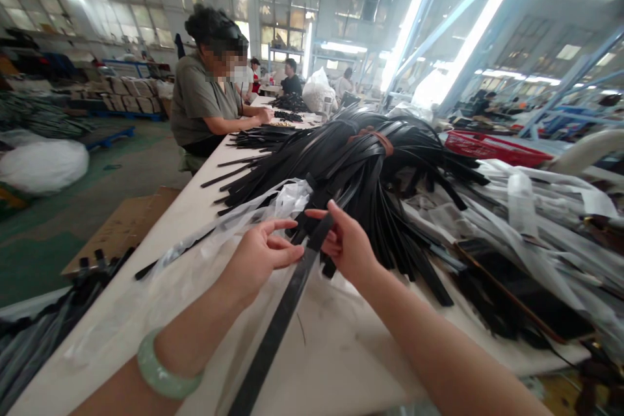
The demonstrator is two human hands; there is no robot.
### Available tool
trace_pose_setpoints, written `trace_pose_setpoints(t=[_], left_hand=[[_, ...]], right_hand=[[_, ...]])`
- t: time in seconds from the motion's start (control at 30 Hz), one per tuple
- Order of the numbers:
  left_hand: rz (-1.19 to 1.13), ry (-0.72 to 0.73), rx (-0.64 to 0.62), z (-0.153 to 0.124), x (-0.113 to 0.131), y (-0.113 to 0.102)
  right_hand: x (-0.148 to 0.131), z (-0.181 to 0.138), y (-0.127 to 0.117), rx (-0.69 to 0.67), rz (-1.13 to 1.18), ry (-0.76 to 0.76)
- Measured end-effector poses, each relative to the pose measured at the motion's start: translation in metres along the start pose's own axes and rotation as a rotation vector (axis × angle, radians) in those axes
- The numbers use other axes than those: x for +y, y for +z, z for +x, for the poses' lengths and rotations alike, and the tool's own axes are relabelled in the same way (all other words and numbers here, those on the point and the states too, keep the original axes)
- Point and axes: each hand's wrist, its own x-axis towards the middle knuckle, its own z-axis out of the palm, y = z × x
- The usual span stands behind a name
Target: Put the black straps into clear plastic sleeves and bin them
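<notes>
At frame center, our left hand (258, 257) and right hand (346, 244) each pinch one black strap (283, 318) w/ fingers closed on it. Strap pile (361, 162) lies just beyond on the counter (336, 351); clear plastic bag (205, 253) sits left of center.

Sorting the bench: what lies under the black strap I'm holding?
Under the black strap, clear plastic sleeve spreads over the white table. Both hands hide its upper end.

Head-worn view, forward-down over table (146, 260)
</notes>
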Motion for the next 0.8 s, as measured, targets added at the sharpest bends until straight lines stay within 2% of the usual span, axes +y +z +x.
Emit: trace_pose_setpoints(t=[0.07, 0.13, 0.23, 0.3, 0.33, 0.37, 0.5, 0.57, 0.67, 0.7, 0.73, 0.8], left_hand=[[0.032, -0.024, -0.025, -0.001, 0.000, 0.002], [0.045, -0.020, -0.016, -0.001, -0.001, 0.003], [0.025, 0.015, 0.033, 0.000, -0.001, 0.000], [0.010, 0.024, 0.030, 0.001, -0.002, -0.002], [0.014, 0.021, 0.020, 0.001, -0.002, -0.002], [0.025, 0.016, 0.010, 0.001, -0.003, -0.002], [0.041, 0.006, 0.013, 0.000, -0.006, 0.003], [0.000, 0.026, 0.043, 0.000, -0.006, 0.004], [-0.068, 0.054, 0.068, -0.001, -0.005, 0.004], [-0.076, 0.058, 0.067, -0.001, -0.005, 0.004], [-0.073, 0.061, 0.068, -0.001, -0.004, 0.004], [-0.045, 0.059, 0.068, -0.002, -0.004, 0.005]], right_hand=[[-0.007, 0.008, -0.010, 0.086, 0.148, 0.028], [-0.011, 0.009, -0.014, 0.074, 0.174, 0.026], [-0.007, -0.003, -0.005, -0.104, 0.030, 0.018], [-0.006, -0.010, -0.001, -0.257, -0.083, 0.051], [-0.007, -0.010, -0.001, -0.287, -0.095, 0.067], [-0.008, -0.008, -0.003, -0.266, -0.075, 0.066], [-0.013, 0.003, -0.014, 0.049, 0.033, -0.076], [-0.009, 0.001, -0.010, 0.022, -0.046, -0.103], [0.000, -0.010, 0.002, -0.199, -0.196, -0.046], [0.001, -0.012, 0.004, -0.222, -0.206, -0.037], [0.001, -0.011, 0.003, -0.198, -0.180, -0.047], [-0.004, -0.006, -0.002, -0.051, -0.056, -0.109]])
